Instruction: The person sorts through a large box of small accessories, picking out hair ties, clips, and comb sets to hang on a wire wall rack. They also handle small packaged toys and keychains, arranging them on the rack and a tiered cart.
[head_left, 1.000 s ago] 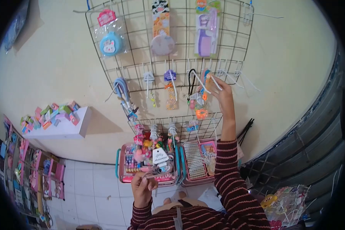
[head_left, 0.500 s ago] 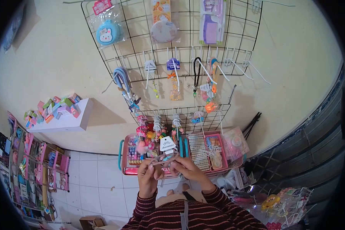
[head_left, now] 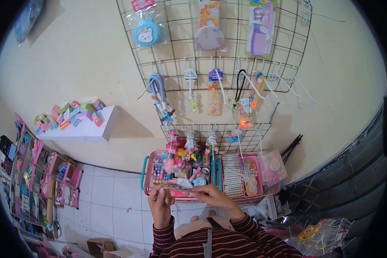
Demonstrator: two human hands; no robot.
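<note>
In front of the pink trays, my two hands hold a small accessory on a white card (head_left: 185, 183), with a thin greyish-pink cord attached. My left hand (head_left: 160, 201) is closed, pinching the cord's left end. On the other side, my right hand (head_left: 212, 196) grips the right end between thumb and fingers. The card lies tilted nearly flat between them, so its print cannot be read. Just behind is a pink tray (head_left: 147, 168) of hair ties and small trinkets.
A wire grid (head_left: 193, 88) on the wall carries white hooks with straps, charms and packaged combs. Left are a white wall shelf (head_left: 86, 133) with small colourful boxes and a pink rack (head_left: 75, 177). Plastic-wrapped goods (head_left: 327, 230) lie at lower right, beside a dark shutter (head_left: 344, 189).
The card was upright facing me and has tipped over to nearly flat. My hands have moved slightly apart and down. The whole view has shifted, with the wall grid further right.
</note>
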